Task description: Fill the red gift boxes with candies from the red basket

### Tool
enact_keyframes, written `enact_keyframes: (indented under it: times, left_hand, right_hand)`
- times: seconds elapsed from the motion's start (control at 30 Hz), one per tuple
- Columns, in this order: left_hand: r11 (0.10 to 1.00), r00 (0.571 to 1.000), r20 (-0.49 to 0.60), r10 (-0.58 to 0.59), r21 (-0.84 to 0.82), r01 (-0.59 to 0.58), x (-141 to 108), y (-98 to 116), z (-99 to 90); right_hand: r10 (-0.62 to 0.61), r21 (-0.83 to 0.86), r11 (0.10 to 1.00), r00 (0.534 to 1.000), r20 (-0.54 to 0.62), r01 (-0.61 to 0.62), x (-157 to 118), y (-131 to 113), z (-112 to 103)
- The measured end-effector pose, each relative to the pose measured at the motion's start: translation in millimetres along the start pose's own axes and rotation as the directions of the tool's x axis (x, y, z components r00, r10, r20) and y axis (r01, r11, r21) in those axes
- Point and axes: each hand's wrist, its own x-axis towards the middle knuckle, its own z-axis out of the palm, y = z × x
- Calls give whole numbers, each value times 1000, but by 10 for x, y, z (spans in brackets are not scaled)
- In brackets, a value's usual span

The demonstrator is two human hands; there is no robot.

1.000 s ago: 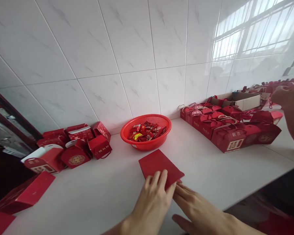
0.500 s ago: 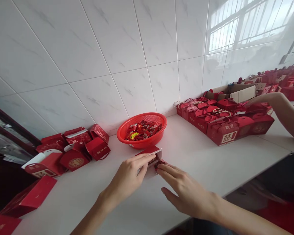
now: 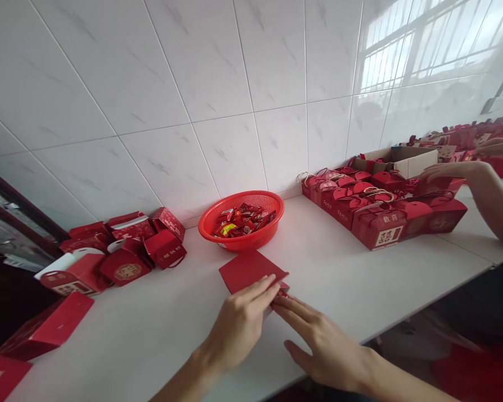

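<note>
A red paper gift box (image 3: pixel 251 271) lies on the white table in front of me, its plain red panel facing up. My left hand (image 3: pixel 241 318) is closed on the box's near right edge, fingers over the panel and thumb hidden. At the box's right end, my right hand (image 3: pixel 322 340) touches with its fingertips; its fingers are stretched out and its thumb stands apart. A small red bit shows between the hands, too covered to make out. Just behind the box stands a red plastic basket (image 3: pixel 251 243) holding red-wrapped sweets (image 3: pixel 247 218).
Several open red boxes (image 3: pixel 128 268) stand at the left, near the tiled wall. To the right is a block of closed red boxes (image 3: pixel 377 223) beside an open cardboard carton (image 3: pixel 417 162). Another person's hand (image 3: pixel 456 170) reaches over boxes there. More boxes line the far right.
The gift box has turned or folded so that its red panel now faces up over the white inside. Both my hands have moved slightly nearer me. Another hand has appeared at far right.
</note>
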Motion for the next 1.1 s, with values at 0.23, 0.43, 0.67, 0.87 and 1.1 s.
enact_keyframes:
  times: [0.23, 0.43, 0.67, 0.87, 1.1]
  left_hand:
    - [911, 963, 65, -261, -312, 268, 220, -160, -369]
    - [841, 916, 124, -381, -364, 400, 222, -185, -452]
    - [794, 915, 157, -371, -458, 400, 228, -204, -459]
    - [784, 931, 143, -336, -505, 361, 232, -269, -507]
    - [804, 930, 163, -329, -469, 366, 241, -265, -464]
  right_hand:
    - [-92, -12, 996, 957, -276, 92, 182, -17, -100]
    - [-128, -48, 992, 902, -412, 119, 386, -29, -157]
    - [-298, -102, 954, 904, -308, 280, 651, -129, -215]
    - [-173, 384, 890, 961, -215, 246, 701, -187, -512]
    - [-364, -18, 926, 903, 226, 378, 853, -84, -585]
